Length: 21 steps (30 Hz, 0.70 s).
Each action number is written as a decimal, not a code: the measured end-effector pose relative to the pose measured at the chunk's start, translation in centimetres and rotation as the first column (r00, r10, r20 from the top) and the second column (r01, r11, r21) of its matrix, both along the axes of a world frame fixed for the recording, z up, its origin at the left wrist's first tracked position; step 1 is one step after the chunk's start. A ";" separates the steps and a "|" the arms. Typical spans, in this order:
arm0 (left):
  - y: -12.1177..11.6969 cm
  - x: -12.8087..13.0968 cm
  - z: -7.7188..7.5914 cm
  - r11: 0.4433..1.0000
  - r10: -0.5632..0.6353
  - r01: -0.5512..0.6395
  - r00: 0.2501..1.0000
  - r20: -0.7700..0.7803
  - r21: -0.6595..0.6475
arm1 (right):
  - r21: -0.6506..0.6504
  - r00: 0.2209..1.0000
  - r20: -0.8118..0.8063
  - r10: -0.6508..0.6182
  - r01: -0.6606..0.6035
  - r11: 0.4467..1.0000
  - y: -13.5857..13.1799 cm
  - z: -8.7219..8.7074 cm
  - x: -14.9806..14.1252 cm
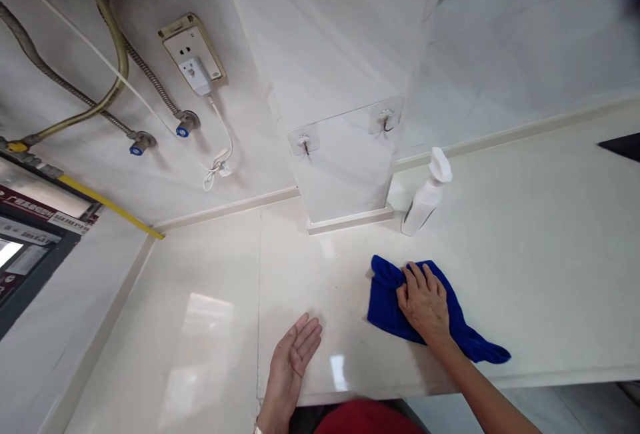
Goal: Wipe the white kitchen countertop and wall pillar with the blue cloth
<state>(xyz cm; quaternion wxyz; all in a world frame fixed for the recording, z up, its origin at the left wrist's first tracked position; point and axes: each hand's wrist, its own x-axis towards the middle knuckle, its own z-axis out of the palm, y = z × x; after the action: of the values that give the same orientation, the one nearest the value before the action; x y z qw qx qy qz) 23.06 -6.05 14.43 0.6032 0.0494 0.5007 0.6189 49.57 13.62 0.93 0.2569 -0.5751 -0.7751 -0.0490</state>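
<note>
A blue cloth (393, 304) lies bunched and partly spread on the white countertop (320, 281). My right hand (424, 301) presses down on it, fingers curled into the fabric; one end of the cloth trails out to the right past my wrist. Farther left, near the counter's front edge, my left hand (296, 354) holds nothing. Its fingers are stretched out and the palm is turned to the right. Behind the cloth, against the wall corner, stands a white spray bottle (424, 201).
A tiled pillar (345, 174) with two clear hooks juts onto the counter. At left are water valves (143, 143), hoses, a yellow pipe (113, 206) and a socket with a plug (195, 75). A dark pointed object (625, 146) shows at the right edge.
</note>
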 end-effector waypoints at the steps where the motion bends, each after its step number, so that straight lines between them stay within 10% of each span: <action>1: -0.1 0.5 0.4 1.000 0.001 -0.001 1.000 0.013 0.000 | 0.001 1.000 0.001 0.001 -0.001 1.000 0.0 0.2 0.0; 10: 0.4 4.3 2.6 1.000 0.001 -0.001 1.000 0.023 0.006 | 0.005 1.000 -0.007 0.008 -0.008 1.000 -0.4 1.2 -0.1; 21: 0.5 6.1 1.5 0.995 0.041 -0.032 0.995 0.096 -0.096 | -0.040 0.999 -0.031 0.031 -0.033 0.999 -0.2 0.7 0.2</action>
<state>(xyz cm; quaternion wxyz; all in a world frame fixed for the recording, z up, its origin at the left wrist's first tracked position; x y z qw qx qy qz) 29.15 -5.60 15.92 0.6170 -0.0186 0.5001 0.6074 49.72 13.38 1.63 0.2575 -0.5685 -0.7811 -0.0204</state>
